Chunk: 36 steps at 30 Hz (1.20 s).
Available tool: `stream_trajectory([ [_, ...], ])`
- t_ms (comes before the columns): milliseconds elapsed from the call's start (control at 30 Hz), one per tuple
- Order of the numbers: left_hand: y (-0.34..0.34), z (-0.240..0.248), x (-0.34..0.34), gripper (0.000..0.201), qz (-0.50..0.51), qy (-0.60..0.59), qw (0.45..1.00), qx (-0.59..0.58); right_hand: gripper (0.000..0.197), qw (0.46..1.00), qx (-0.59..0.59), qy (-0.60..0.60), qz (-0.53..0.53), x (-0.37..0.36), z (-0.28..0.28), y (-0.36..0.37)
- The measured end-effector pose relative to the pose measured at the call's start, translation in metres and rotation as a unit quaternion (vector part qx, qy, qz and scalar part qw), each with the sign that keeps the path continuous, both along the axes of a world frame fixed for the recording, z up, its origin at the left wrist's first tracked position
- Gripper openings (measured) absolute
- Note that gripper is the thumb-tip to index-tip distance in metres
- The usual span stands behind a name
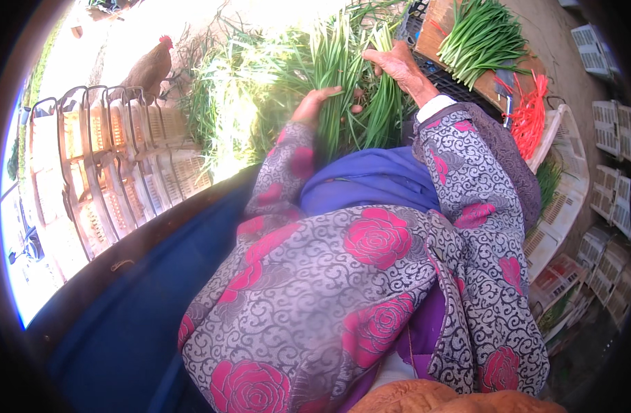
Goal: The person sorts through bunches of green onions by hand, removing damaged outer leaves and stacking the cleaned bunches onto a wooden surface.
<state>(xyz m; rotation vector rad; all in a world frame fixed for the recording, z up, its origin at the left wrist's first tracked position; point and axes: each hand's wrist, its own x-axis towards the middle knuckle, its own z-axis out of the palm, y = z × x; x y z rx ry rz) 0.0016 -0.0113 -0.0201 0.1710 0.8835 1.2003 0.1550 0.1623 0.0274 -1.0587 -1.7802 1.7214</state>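
Nearest: my grey jacket with pink roses (308, 275), then the blue-purple cloth (370, 180) over my lap. Just beyond, both grips at work. Left hand (317, 104): closed round a thick bunch of long, flat green stalks (333, 58), fingertips showing on its far side. Right hand (403, 69): seemingly closed on a narrower green bunch (388, 113) just beside it, thumb across the front, other fingers hidden.

Handling, my judgement: hold firm but soft, as leaves like these likely bruise; keep stalks parallel, ends level; pull loose blades free with the right, the left steady.

Farther: tangled, sunlit green heap (250, 82); to the right, red plastic strips (529, 117) and a neat green bundle (482, 41) on the brown wooden surface (436, 19). Beyond, left: brown hen (147, 70).
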Motion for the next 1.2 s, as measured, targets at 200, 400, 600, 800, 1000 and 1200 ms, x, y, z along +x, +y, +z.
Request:
stream_trajectory([
  [200,0.010,0.000,0.014,0.032,0.155,0.115,0.980,-0.055,0.029,0.992,-0.057,0.086,0.069,0.014,-0.024,0.009],
  [400,0.017,-0.005,0.020,0.027,0.160,0.244,0.956,-0.016,0.026,0.981,-0.110,0.118,-0.107,0.005,-0.023,0.005],
  [600,0.003,-0.009,0.000,0.021,0.132,0.323,0.937,-0.027,0.019,0.925,-0.120,0.208,-0.294,0.017,-0.025,0.047],
  [800,0.000,-0.017,-0.016,0.019,0.284,0.210,0.932,-0.087,0.034,0.933,0.081,-0.311,-0.160,0.068,-0.086,0.090],
  [1000,0.011,-0.006,0.015,0.028,0.183,0.231,0.954,-0.052,0.042,0.996,-0.082,0.012,-0.033,0.008,-0.033,0.014],
  [1200,0.002,-0.014,-0.011,0.024,0.162,0.126,0.976,-0.077,0.037,0.992,-0.089,0.069,-0.059,0.030,-0.038,0.035],
])
